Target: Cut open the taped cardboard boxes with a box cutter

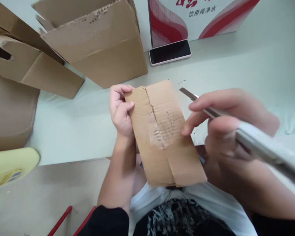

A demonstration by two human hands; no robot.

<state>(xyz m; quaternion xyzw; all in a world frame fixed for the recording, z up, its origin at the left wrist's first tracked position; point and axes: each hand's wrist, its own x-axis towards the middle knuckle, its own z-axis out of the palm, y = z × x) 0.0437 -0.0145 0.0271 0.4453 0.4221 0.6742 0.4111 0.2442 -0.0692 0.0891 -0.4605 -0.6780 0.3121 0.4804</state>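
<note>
A small flat cardboard box (157, 141) is held up tilted above my lap. Down its face runs a seam, with a torn patch of clear tape and faint print near the middle. My left hand (123, 109) grips the box's upper left edge, thumb on the front and fingers curled behind. In my right hand (226, 124) is a utility knife (263, 147), its metal blade pointing up and left, just off the box's right edge. One finger of that hand is close to or touching the right edge; which of these, I cannot tell.
A phone (170, 52) lies by a red and white carton (199, 19) at the back. An opened cardboard box (108, 52) and more cardboard (34, 65) stand left. A yellow object (12, 164) and a red bar (60, 221) are at lower left.
</note>
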